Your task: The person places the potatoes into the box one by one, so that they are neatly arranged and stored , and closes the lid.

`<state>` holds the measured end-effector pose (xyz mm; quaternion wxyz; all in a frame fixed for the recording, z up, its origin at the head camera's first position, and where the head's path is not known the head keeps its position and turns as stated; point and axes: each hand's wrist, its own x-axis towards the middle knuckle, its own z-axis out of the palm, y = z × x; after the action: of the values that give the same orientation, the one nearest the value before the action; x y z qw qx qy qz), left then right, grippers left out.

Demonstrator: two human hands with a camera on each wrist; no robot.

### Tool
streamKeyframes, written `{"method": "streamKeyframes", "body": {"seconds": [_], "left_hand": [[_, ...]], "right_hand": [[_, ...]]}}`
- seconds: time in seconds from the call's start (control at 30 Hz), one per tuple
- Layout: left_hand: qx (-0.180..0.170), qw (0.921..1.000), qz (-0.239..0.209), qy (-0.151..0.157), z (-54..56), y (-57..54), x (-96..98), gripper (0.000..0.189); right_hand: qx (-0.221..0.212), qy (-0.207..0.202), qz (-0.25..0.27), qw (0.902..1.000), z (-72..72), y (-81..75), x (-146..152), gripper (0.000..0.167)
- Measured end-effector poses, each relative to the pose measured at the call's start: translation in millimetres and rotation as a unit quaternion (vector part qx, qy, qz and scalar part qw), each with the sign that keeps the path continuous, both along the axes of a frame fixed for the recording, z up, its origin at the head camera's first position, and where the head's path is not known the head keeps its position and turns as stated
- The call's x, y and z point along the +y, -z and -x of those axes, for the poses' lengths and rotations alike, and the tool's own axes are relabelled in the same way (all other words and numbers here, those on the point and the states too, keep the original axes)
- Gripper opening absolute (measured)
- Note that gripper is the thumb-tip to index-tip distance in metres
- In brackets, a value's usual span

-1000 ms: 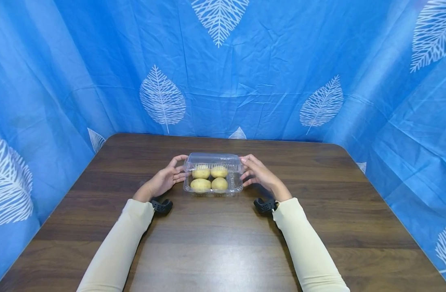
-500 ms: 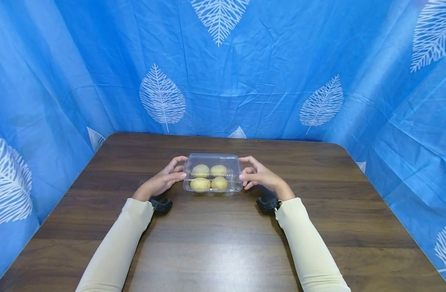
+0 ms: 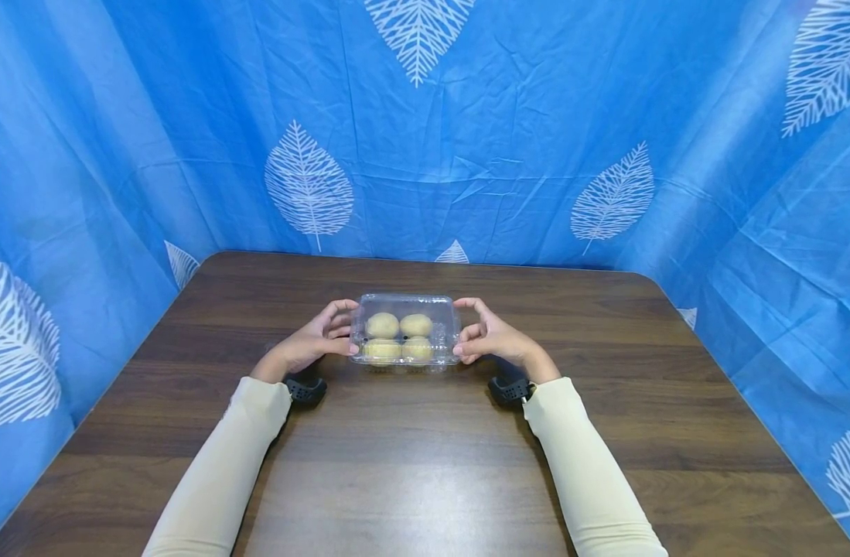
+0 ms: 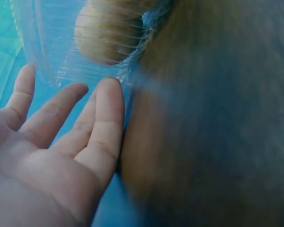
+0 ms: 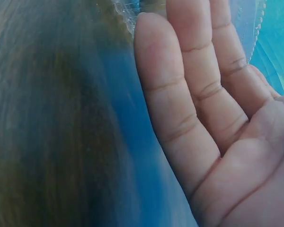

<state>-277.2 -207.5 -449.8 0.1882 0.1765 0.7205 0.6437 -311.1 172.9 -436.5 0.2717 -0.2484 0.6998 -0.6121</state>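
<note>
A clear plastic clamshell box (image 3: pixel 447 309) sits on the brown table with its lid down over the base. Through the plastic show several pale yellow potatoes (image 3: pixel 383 326), grouped toward the left of the box. My left hand (image 3: pixel 313 339) grips the left end, thumb at the near corner and index finger at the far one. At the opposite end my right hand (image 3: pixel 500 338) holds the box the same way. The left wrist view has fingertips (image 4: pixel 110 90) right at the ribbed side wall; in the right wrist view the box is mostly hidden behind the fingers (image 5: pixel 163 71).
The wood-grain table (image 3: pixel 411 464) runs back to a blue curtain (image 3: pixel 425 193) printed with white leaves, which also hangs at both sides. A black strap (image 3: pixel 305 391) is on the left wrist and another black strap (image 3: pixel 510 391) on the right.
The lid has come down from a raised tilt onto the base. Both thumbs have come into view and slid toward the near corners; the box has stayed in place.
</note>
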Motion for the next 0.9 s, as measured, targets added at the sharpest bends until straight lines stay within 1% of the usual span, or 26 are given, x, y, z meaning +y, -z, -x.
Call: {"method": "streamKeyframes", "body": {"seconds": [0.17, 0.4, 0.63, 0.8, 0.9], "left_hand": [[0.011, 0.9997, 0.020, -0.002, -1.1, -4.4, 0.6, 0.086], [-0.007, 0.9998, 0.013, 0.012, -1.3, -4.6, 1.1, 0.082], [0.000, 0.9987, 0.051, -0.003, -1.4, -5.2, 3.5, 0.085], [-0.005, 0.9988, 0.048, -0.001, -2.0, -6.0, 4.3, 0.086], [-0.007, 0.9992, 0.039, 0.003, -2.3, -5.6, 3.9, 0.087]], "right_hand": [[0.001, -0.004, -0.001, 1.0000, -0.2, -0.2, -0.2, 0.091], [-0.009, 0.000, 0.000, 1.0000, -0.1, 2.6, -2.8, 0.090], [-0.017, -0.003, 0.001, 0.9999, -0.6, 3.0, -4.6, 0.088], [-0.022, -0.002, 0.003, 0.9997, -2.4, 2.2, -6.0, 0.088], [-0.022, -0.001, 0.006, 0.9997, -3.0, 2.2, -6.5, 0.088]]}}
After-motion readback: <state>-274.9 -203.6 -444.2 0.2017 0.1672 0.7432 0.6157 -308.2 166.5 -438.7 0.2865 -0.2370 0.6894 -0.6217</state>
